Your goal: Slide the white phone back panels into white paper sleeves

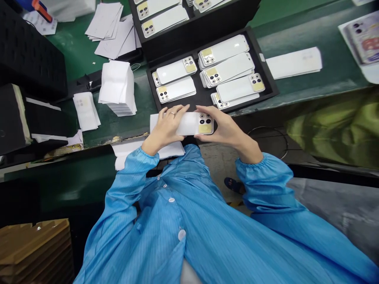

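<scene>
Your white panel (191, 123), just before the black tray (268, 75) of similar panels (229, 69), is gripped by your left hand (166, 127) across its plain part and your right hand (228, 128) at its lens end (205, 123), with stacked white sheets (117, 85) left of the tray.

A brown stack (37, 252) stands near left, a black crate (28, 55) and an orange object (42, 10) far left, green cloth (331, 130) right.
</scene>
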A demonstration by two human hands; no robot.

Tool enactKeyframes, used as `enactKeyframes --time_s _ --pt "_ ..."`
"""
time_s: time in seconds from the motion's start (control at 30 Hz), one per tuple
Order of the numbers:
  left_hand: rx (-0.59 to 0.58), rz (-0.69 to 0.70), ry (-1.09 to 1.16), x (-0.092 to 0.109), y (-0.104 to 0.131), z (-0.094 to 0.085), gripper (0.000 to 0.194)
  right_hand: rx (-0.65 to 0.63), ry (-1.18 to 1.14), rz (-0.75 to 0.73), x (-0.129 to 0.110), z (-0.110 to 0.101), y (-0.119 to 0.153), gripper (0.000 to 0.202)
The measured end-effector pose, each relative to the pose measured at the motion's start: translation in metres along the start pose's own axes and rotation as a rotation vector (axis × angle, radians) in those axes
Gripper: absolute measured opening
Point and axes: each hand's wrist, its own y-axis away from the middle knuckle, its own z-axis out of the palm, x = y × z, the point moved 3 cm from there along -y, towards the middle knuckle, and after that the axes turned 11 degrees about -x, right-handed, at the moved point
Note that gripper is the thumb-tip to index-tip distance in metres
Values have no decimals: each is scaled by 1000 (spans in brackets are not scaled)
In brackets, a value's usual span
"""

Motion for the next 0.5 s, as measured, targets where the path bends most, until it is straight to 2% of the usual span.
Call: enactKeyframes --time_s 0.1,0.17,0.33,0.4,0.5 --pt "-3 -60 -5 -6 2 -3 93 45 -56 35 3 0 6 115" --pt "25 -94 -1 -7 3 -4 90 144 -158 98 7 9 13 124" --pt "104 -149 27 -1 -5 -1 91 453 -446 262 9 53 17 114" --pt "112 -151 39 4 -11 3 91 492 -488 280 6 68 12 114" --pt "116 -157 45 12 -21 6 84 508 -506 265 -1 78 5 105"
